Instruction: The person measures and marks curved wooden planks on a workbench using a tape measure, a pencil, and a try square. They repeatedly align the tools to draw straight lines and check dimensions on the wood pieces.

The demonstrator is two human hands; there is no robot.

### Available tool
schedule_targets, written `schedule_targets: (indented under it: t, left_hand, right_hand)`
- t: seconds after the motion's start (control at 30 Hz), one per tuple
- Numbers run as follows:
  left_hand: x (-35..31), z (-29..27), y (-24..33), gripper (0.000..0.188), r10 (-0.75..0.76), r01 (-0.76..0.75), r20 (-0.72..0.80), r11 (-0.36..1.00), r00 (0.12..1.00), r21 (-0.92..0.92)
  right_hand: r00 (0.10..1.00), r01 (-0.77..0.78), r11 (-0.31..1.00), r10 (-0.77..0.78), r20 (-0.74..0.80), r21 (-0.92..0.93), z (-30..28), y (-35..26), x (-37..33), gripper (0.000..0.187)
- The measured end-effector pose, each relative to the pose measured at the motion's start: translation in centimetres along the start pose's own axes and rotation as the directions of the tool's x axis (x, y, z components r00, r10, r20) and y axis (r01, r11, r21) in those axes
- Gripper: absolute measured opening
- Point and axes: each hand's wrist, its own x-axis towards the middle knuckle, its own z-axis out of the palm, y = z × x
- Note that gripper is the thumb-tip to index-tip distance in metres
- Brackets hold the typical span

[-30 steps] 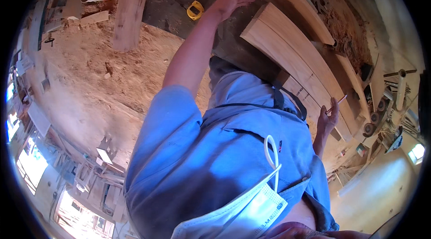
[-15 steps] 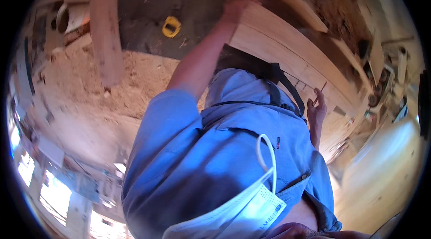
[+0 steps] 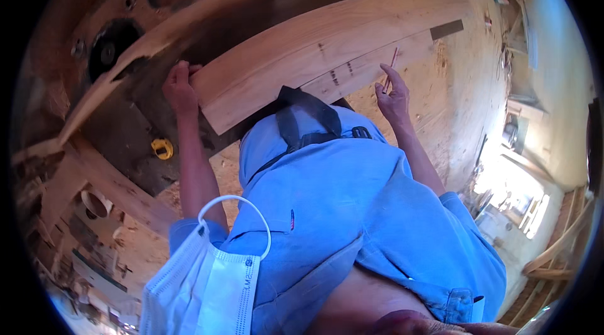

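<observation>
Two pale wooden boards lie side by side across a dark work surface, the wider board (image 3: pixel 264 61) beyond the narrower board (image 3: pixel 371 61). Dark marks show near their seam. My left hand (image 3: pixel 180 88) is at the left end of the wider board, its fingers curled in close to the corner; whether they grip anything is hidden. Over the near edge of the narrower board, my right hand (image 3: pixel 394 101) pinches a slim reddish pencil (image 3: pixel 394 58) that points up and away. A yellow tape measure (image 3: pixel 162 149) rests on the dark surface, left of my left forearm.
A long curved-looking plank (image 3: pixel 167 33) runs beyond the boards, with a round black part (image 3: pixel 113 49) behind it. A small dark block (image 3: pixel 447 29) lies at the narrower board's right end. Sawdust covers the floor (image 3: pixel 428 134). A white mask (image 3: pixel 201 284) hangs in front of me.
My view has turned, so the boards lie more level across it and the tape measure appears lower left. My left hand stays by the boards' left end; my right hand still holds the pencil.
</observation>
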Motion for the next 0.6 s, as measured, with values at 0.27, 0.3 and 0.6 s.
schedule_targets:
  t: [0.27, 0.3, 0.6]
  left_hand:
    - [-3.3, 14.4, 3.9, 0.041, 0.366, -0.678, 0.573, 0.33, 0.733, 0.657]
    - [-4.2, 16.7, 3.1, 0.048, 0.367, -0.726, 0.63, 0.265, 0.685, 0.635]
    - [-6.0, 21.3, 3.2, 0.052, 0.304, -0.725, 0.671, 0.11, 0.676, 0.68]
  right_hand:
    - [0.969, -0.13, 0.956, 0.179, -0.17, 0.262, -1.7, 2.5, 0.5, 0.031]
    - [0.972, -0.133, 0.938, 0.186, -0.141, 0.322, -1.8, 2.7, 1.1, 0.029]
    - [0.963, -0.085, 0.843, 0.206, -0.173, 0.532, -3.0, 6.8, 12.6, 0.029]
